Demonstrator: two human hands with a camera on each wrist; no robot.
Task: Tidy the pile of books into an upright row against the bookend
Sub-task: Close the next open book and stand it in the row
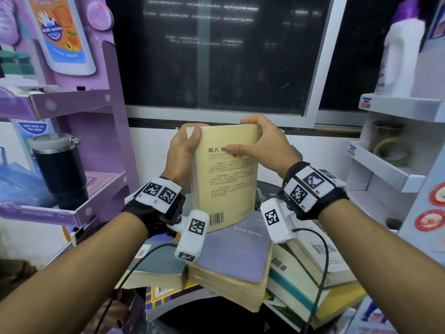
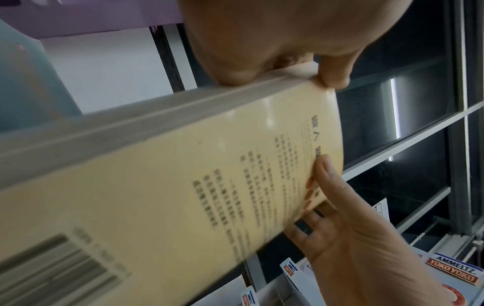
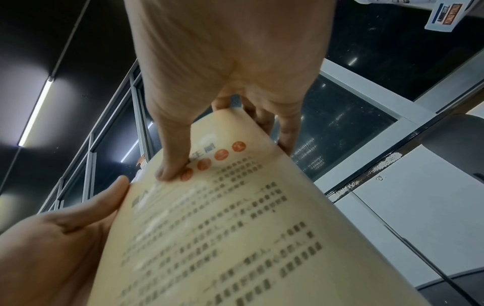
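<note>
A cream-yellow book (image 1: 225,179) with Chinese print and a barcode is held upright, its lower edge on a purple-grey book (image 1: 238,251) atop a loose pile of flat books (image 1: 301,280). My left hand (image 1: 183,150) grips its upper left edge, thumb on the cover. My right hand (image 1: 260,143) grips the top right corner, thumb on the cover and fingers behind. In the left wrist view the cream-yellow book (image 2: 162,196) fills the frame with my left hand (image 2: 282,68) on its top edge. The cream-yellow book (image 3: 222,227) shows my right thumb (image 3: 172,165) pressing it. I see no bookend.
A purple display shelf (image 1: 72,102) stands at the left with a black tumbler (image 1: 60,169) on its lower tier. White shelves (image 1: 395,165) at the right hold a white bottle (image 1: 399,61) and a tape roll (image 1: 392,150). A dark window (image 1: 216,56) is behind. Cables trail over the pile.
</note>
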